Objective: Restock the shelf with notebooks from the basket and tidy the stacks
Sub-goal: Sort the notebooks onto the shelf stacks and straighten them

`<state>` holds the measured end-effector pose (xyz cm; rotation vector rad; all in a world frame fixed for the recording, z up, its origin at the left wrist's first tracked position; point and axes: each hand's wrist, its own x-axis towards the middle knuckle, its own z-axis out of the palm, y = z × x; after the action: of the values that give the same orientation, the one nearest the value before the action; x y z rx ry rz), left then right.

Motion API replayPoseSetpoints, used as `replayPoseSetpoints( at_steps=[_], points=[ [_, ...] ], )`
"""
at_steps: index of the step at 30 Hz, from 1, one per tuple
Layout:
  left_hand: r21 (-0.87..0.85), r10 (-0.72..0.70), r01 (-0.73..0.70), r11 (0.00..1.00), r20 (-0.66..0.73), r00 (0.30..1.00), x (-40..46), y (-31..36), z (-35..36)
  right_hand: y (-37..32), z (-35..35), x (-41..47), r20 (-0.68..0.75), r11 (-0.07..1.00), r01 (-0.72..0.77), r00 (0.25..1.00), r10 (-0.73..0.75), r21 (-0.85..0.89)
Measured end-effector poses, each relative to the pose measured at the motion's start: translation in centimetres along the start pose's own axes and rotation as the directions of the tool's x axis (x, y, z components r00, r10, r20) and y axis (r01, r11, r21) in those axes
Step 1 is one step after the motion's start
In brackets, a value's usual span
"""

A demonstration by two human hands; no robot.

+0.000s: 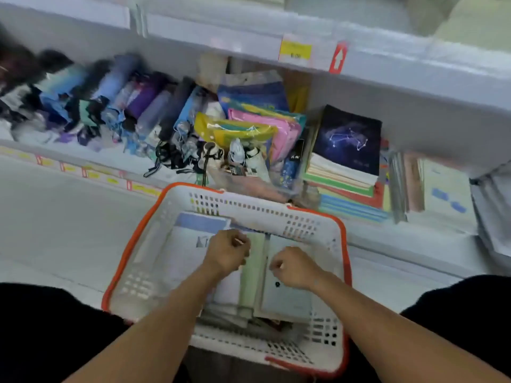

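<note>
- Notebooks [286, 294] lie in a loose pile inside the white basket [249, 208], which has an orange rim and sits on the floor directly below me, against the bottom shelf [387, 239].
- Top layer in the basket: a pale green notebook [253, 269] in the middle, a light blue-grey one just right of it, and a white one with a blue band [201, 223] to the left.
- My left hand [225, 251] is over the pile, fingers curled at the upper edge of the pale green notebook; motion blur is too strong for me to tell whether it actually grips the cover.
- My right hand [294, 268] is on the light blue-grey notebook, fingers curled in; I cannot tell whether it pinches the cover or only rests there.
- On the shelf, right of centre: a stack of notebooks topped by a dark navy constellation cover [348, 139], sitting askew on wider coloured pads.
- Left of that stack: coloured plastic folders [249, 125], then a row of folded umbrellas [110, 100].
- A yellow price tag [295, 49] and a red arrow label [338, 58] are on the edge of the shelf above.
</note>
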<state>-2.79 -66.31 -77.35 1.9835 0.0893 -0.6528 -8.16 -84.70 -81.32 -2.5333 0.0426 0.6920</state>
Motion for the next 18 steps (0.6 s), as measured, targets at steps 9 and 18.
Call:
replayPoseSetpoints(
  at_steps=[9,18],
  points=[
    [0.177,-0.237,0.199,0.964,0.228,0.944,-1.2,-6.6,3.5,1.8,5.9,-2.1,0.233,0.791,0.3,0.951,-0.204,-0.534],
    [0.156,-0.302,0.261,0.953,0.4,0.865,-2.7,-3.3,3.6,1.7,1.9,-1.7,0.037,0.926,0.275,0.961,-0.275,-0.257]
  ],
)
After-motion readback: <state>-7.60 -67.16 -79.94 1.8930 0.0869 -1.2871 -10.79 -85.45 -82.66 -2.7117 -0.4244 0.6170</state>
